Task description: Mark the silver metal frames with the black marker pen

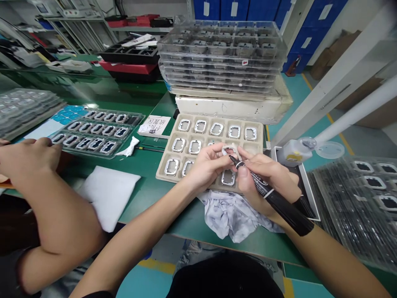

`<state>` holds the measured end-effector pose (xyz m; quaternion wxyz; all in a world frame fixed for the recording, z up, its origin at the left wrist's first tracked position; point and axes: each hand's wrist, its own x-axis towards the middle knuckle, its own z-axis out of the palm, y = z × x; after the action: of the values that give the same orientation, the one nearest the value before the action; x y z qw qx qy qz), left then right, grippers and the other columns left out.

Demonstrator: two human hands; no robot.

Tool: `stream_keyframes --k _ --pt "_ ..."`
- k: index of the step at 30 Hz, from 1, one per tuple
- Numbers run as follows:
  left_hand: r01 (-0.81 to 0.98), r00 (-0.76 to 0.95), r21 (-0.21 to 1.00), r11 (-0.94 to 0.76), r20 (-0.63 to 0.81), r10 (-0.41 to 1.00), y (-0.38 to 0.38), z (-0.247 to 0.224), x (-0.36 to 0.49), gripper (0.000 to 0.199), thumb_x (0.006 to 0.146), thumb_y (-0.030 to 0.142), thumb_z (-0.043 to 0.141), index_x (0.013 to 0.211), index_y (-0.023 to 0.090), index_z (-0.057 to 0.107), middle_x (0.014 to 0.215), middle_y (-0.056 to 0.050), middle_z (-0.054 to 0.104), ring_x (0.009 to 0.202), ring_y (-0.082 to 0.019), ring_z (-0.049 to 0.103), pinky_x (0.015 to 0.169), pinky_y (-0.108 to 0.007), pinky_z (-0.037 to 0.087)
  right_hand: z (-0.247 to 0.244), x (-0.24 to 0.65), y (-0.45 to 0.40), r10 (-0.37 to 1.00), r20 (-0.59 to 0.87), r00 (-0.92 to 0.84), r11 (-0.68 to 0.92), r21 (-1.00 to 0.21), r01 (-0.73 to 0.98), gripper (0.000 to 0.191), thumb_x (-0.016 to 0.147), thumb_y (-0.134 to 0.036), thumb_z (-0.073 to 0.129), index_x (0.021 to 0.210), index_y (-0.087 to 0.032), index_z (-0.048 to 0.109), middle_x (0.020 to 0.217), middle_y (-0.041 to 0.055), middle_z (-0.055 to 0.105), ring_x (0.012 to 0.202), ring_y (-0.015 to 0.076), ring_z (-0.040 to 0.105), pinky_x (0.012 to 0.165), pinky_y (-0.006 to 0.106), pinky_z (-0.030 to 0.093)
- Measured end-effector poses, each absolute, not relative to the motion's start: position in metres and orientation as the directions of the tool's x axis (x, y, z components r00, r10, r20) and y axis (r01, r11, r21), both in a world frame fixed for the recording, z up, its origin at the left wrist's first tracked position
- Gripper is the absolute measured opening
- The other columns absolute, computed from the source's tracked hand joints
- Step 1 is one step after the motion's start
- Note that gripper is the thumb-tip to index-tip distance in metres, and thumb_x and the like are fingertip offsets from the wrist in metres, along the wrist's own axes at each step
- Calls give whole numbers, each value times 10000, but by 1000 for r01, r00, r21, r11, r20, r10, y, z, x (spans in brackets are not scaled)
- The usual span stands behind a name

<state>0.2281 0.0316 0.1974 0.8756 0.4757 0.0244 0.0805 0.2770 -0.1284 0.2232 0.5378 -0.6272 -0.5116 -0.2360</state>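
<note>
My left hand (206, 165) pinches a small silver square frame (229, 150) above a beige tray (161, 171). A black marker pen (266, 190) lies in the grip of my right hand (268, 176), its dark tip touching or very close to the frame's near edge. The fingers of both hands cover part of the frame. More silver frames, such as one at the tray's front left (171, 167), sit in the tray's compartments. Under the tray's front edge lies a crumpled grey-white cloth (231, 215).
Stacked clear trays (220, 62) stand on a white box (223, 106) behind. To the right are a plastic bottle (296, 152) and more stacked trays (347, 215). On the left, a co-worker's arm (62, 215) rests near a white cloth (108, 194) and a clear tray of frames (93, 130).
</note>
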Motion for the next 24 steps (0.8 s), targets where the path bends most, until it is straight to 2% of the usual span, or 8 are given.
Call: stream_keyframes --k 4,9,12,16,18,20,22,24 --pt "-104 984 873 477 19 180 32 199 226 267 737 310 936 841 161 741 753 -17 738 553 -125 672 561 -251 563 222 278 -125 361 830 426 146 -501 853 193 904 -83 728 1001 -240 671 891 7 779 891 236 803 895 412 724" --pt "-87 978 896 435 -7 210 31 206 224 248 749 321 912 813 161 733 649 2 706 487 -121 645 467 -227 532 220 281 -124 317 797 515 91 -566 819 106 939 -139 732 976 -227 685 884 0 783 696 174 765 706 318 679" --pt "-88 974 908 410 -8 226 29 210 223 265 772 358 888 811 157 721 663 -16 727 475 -127 649 445 -226 523 217 281 -126 341 760 554 68 -607 792 75 948 -180 747 981 -216 690 872 8 780 743 183 773 682 305 647" --pt "-101 954 951 294 8 301 27 209 221 290 787 388 873 826 157 702 645 -18 719 497 -146 664 444 -238 510 213 282 -126 281 765 579 69 -618 783 67 957 -212 751 999 -213 698 809 8 752 905 255 800 818 389 679" --pt "-107 925 987 123 54 376 28 205 220 279 814 394 854 829 161 701 675 -23 726 553 -149 677 476 -241 497 213 285 -124 185 792 582 83 -603 794 65 977 -253 740 1005 -224 688 722 -17 706 891 268 798 877 447 676" --pt "-144 866 973 -179 212 452 29 200 219 246 845 388 835 837 171 720 730 -27 736 628 -146 672 540 -253 493 217 290 -121 69 802 594 127 -597 792 84 992 -284 730 985 -238 660 671 -53 656 729 225 770 823 432 674" --pt "-180 790 835 -521 438 429 30 198 219 184 888 364 802 876 186 753 769 -28 727 713 -157 660 637 -283 504 222 296 -120 -30 785 619 173 -606 777 106 991 -272 722 947 -244 629 678 -70 643 582 170 706 641 346 630" --pt "-191 756 661 -726 571 320 28 201 224 138 925 326 766 990 204 774 805 -28 714 802 -181 664 737 -316 510 226 303 -120 -93 757 646 196 -622 758 124 969 -238 722 909 -240 614 680 -77 641 513 149 663 517 305 548"
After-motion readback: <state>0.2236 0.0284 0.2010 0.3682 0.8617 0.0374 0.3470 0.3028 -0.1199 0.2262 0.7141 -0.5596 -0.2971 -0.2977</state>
